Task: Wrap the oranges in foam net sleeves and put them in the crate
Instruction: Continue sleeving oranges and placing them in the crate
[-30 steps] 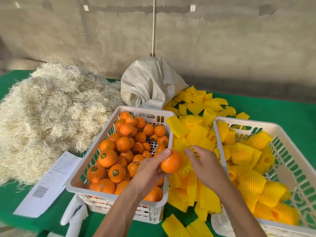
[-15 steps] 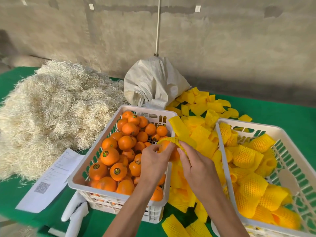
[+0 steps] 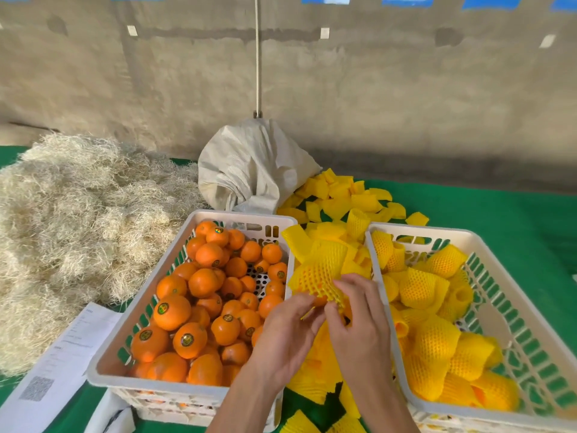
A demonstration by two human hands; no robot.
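Note:
Between the two crates, both my hands hold one orange partly covered by a yellow foam net sleeve (image 3: 318, 273). My left hand (image 3: 288, 334) grips the sleeve's near edge from the left. My right hand (image 3: 359, 320) pinches the net from the right, and a bit of orange skin shows between the fingers. The white crate on the left (image 3: 103, 370) is full of bare oranges (image 3: 203, 282). In the white crate on the right (image 3: 402, 385) lie several oranges wrapped in yellow sleeves (image 3: 437, 348).
Loose yellow sleeves (image 3: 340, 204) lie piled on the green table (image 3: 499, 214) between and behind the crates. A white sack (image 3: 249, 167) stands at the back. A heap of pale straw (image 3: 68, 229) fills the left. A printed sheet (image 3: 62, 364) lies front left.
The bare orange held in my left hand now sits inside a yellow sleeve. Both hands have closed in on it and moved slightly right, toward the gap between the crates.

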